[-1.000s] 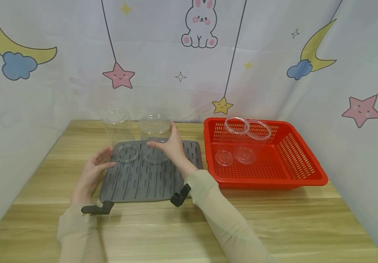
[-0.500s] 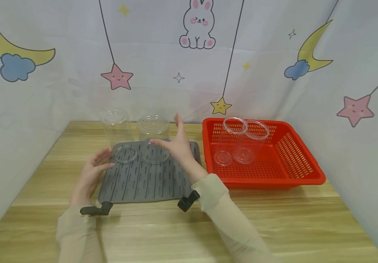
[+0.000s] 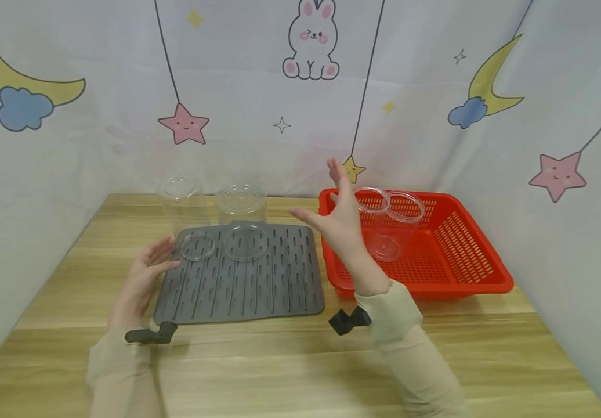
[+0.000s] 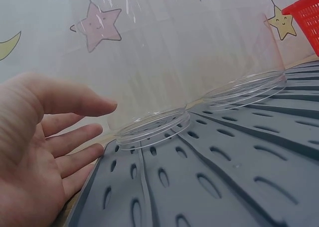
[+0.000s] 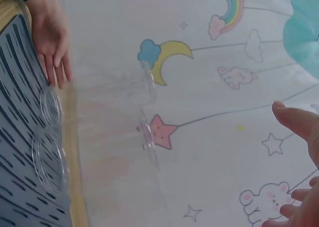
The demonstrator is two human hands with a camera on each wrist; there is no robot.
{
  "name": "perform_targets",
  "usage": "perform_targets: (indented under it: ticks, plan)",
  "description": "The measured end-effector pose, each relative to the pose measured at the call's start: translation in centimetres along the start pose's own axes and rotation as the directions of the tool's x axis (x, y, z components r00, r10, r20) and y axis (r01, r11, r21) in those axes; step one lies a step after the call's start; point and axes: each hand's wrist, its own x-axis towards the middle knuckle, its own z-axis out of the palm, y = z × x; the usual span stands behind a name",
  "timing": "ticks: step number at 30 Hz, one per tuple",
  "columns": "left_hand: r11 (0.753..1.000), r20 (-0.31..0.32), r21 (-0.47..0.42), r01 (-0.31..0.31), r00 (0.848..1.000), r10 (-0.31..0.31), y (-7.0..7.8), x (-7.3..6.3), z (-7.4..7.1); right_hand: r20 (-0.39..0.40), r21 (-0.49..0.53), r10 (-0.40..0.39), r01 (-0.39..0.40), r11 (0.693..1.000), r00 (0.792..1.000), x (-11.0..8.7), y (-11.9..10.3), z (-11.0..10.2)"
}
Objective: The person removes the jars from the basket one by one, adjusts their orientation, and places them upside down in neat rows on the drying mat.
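Note:
Two tall clear plastic cups stand side by side on a grey ridged drying mat (image 3: 248,290). The left cup (image 3: 188,215) is nearest to my left hand (image 3: 144,278), which rests at the mat's left edge, fingers extended and thumb apart, holding nothing. The left wrist view shows a gap between thumb and this cup (image 4: 154,130). To its right is the wider-looking second cup (image 3: 241,212). My right hand (image 3: 339,223) is raised over the red basket's left edge, thumb and fingers spread, nothing in it. Behind it, two more clear cups (image 3: 405,217) stand in the basket, partly hidden.
The red plastic basket (image 3: 459,288) sits right of the mat on a wooden table (image 3: 259,366). A white curtain (image 3: 238,69) printed with stars and moons hangs behind and at both sides.
My right hand has let go of the right cup on the mat and moved right, up to the basket's left side. My left hand stays by the mat.

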Motion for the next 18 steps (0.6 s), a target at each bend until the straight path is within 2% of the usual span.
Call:
perform_targets:
  ticks: [3, 9, 13, 18]
  plan:
    - [1.0, -0.002, 0.015, 0.014, 1.0, -0.014, 0.0, 0.0, 0.0, -0.031, -0.03, 0.007, -0.008, 1.0, 0.999, 0.1, 0.2, -2.1]
    - [1.0, -0.001, 0.013, 0.012, 1.0, -0.012, -0.1, -0.1, 0.0, -0.108, -0.101, 0.067, -0.078, 0.992, 0.992, 0.4, 1.7, -6.2]
    - [1.0, 0.002, 0.01, 0.003, 1.0, -0.003, -0.2, 0.0, 0.0, -0.167, -0.146, 0.116, -0.141, 0.979, 0.979, 0.4, 3.1, -8.9]
    - [1.0, 0.004, -0.011, 0.011, 1.0, -0.011, 0.0, 0.1, 0.0, -0.21, -0.125, 0.203, -0.233, 0.965, 0.956, 0.4, 4.8, -11.6]
